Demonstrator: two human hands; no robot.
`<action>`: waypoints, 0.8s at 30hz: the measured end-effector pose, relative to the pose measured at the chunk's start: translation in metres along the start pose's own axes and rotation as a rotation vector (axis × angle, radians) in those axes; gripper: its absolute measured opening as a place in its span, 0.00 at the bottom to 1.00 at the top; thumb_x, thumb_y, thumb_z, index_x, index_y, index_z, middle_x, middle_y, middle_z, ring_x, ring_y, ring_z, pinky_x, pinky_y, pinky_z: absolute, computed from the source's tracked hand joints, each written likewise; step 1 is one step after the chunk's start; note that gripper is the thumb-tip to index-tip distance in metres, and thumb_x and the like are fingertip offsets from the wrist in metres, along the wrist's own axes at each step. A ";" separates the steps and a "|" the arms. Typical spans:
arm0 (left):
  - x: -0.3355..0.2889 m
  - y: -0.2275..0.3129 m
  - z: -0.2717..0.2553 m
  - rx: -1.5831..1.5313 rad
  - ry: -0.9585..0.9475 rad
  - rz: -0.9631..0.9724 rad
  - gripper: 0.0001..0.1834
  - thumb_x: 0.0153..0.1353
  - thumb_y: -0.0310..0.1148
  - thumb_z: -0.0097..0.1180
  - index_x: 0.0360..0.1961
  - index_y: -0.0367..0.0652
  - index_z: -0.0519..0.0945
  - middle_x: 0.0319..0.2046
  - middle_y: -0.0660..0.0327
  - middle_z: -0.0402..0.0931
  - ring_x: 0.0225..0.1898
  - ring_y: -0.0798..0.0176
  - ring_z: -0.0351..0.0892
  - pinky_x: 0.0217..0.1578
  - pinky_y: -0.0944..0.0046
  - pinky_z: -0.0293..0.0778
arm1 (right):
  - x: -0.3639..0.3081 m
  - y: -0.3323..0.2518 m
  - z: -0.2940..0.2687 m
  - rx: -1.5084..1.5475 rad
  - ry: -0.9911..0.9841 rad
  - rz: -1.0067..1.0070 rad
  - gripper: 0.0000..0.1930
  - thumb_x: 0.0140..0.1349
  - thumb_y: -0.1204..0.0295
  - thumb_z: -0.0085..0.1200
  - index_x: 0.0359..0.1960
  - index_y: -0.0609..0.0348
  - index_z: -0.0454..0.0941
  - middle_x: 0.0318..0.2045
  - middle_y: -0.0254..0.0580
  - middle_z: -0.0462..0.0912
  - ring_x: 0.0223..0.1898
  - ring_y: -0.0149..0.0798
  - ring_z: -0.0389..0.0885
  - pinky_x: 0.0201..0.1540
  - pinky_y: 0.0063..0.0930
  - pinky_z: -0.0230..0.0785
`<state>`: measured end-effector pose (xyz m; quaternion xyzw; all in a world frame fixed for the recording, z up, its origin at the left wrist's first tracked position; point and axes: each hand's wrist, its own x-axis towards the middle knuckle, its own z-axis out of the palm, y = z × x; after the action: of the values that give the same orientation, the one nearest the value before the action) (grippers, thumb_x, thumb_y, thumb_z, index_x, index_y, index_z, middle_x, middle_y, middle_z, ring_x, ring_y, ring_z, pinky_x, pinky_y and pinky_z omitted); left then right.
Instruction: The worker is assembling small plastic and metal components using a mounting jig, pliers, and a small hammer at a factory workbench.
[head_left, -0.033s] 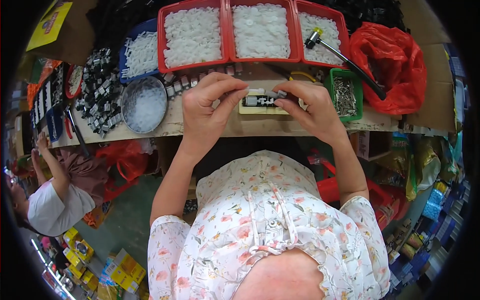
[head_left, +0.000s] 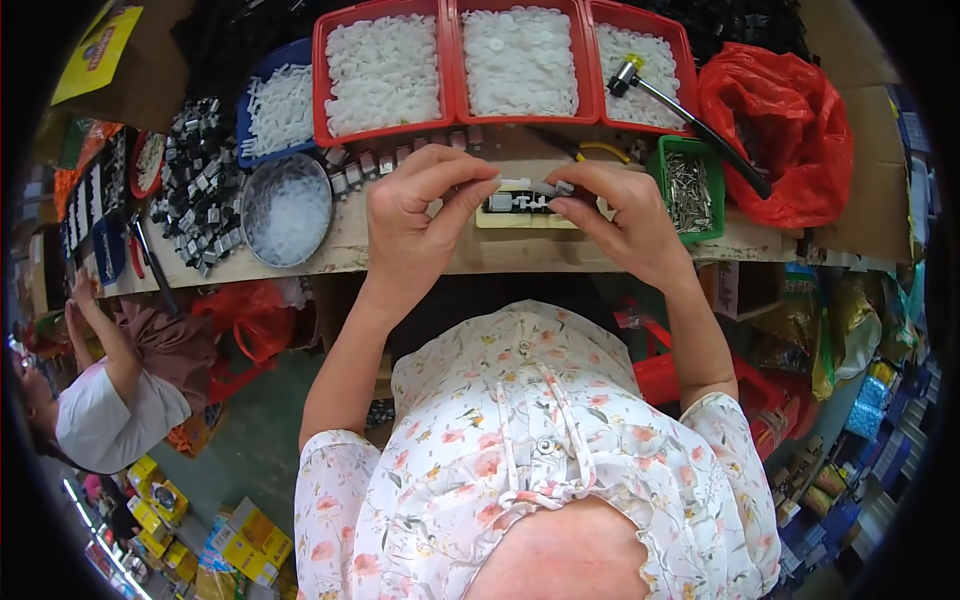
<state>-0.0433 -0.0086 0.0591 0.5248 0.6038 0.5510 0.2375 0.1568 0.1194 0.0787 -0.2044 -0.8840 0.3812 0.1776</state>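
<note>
Over the bench's near edge, my left hand (head_left: 405, 215) is closed in a pinch on a small white plastic piece (head_left: 515, 184), thumb against forefinger. Facing it from the right, my right hand (head_left: 632, 215) is also closed, its thumb and forefinger on a small grey part (head_left: 563, 187). Between the two hands lies a small black mechanism (head_left: 518, 202) with white gear-like parts and a silvery block at its left end. It rests on a cream-coloured block (head_left: 522, 221). My right fingertips touch or nearly touch its right end and hide that part.
Red trays (head_left: 388, 128) of white plastic parts line the back. A hammer (head_left: 690, 122) lies across the right tray and red bag (head_left: 780, 140). A green tray (head_left: 692, 236) holds metal pins. Left are a metal bowl (head_left: 287, 258), blue tray (head_left: 262, 153), motor pile (head_left: 195, 190) and another person (head_left: 115, 410).
My left fingertips have shifted very slightly to the right, with the white piece still in them. The right hand and the mechanism look the same.
</note>
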 end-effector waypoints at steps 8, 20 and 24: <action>0.011 0.006 0.021 0.071 -0.038 0.061 0.06 0.57 0.21 0.65 0.37 0.34 0.85 0.30 0.58 0.80 0.29 0.66 0.79 0.30 0.68 0.72 | -0.012 0.017 -0.009 -0.093 0.040 -0.112 0.12 0.58 0.74 0.64 0.43 0.62 0.81 0.32 0.46 0.83 0.31 0.45 0.82 0.32 0.33 0.70; 0.012 -0.004 0.031 -0.425 -0.091 -0.520 0.08 0.63 0.26 0.65 0.41 0.33 0.85 0.33 0.65 0.83 0.31 0.75 0.79 0.33 0.74 0.74 | -0.013 0.023 -0.003 -0.565 0.197 -0.389 0.16 0.50 0.77 0.62 0.44 0.58 0.83 0.31 0.38 0.79 0.34 0.37 0.82 0.37 0.30 0.69; 0.010 -0.007 0.033 -0.402 -0.048 -0.448 0.10 0.60 0.25 0.66 0.42 0.32 0.85 0.35 0.63 0.83 0.32 0.73 0.80 0.32 0.72 0.76 | -0.011 0.024 -0.003 -0.567 0.179 -0.371 0.16 0.50 0.77 0.64 0.44 0.58 0.84 0.32 0.38 0.81 0.35 0.38 0.82 0.36 0.31 0.68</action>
<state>-0.0209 0.0154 0.0463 0.3338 0.5776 0.5807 0.4666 0.1733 0.1308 0.0605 -0.1142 -0.9577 0.0621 0.2567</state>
